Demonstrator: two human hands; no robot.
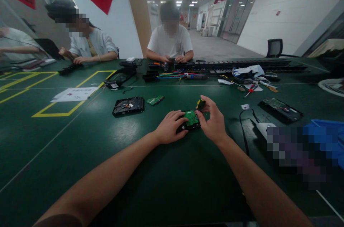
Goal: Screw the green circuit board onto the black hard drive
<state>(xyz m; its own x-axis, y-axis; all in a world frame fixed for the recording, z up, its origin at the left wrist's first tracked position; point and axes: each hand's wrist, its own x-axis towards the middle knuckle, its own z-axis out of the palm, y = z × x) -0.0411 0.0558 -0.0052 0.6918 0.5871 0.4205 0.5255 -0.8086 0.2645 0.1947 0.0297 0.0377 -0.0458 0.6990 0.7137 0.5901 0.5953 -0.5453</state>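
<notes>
A hard drive with a green circuit board facing up lies on the green table in front of me. My left hand is curled over the drive's left side and holds it down. My right hand is closed on a screwdriver with a yellow and black handle, which stands over the drive's right edge.
A second opened hard drive and a loose green circuit board lie to the left. Another drive sits at right by a black cable. Tools, cables and a red screwdriver lie farther back. Two people work across the table.
</notes>
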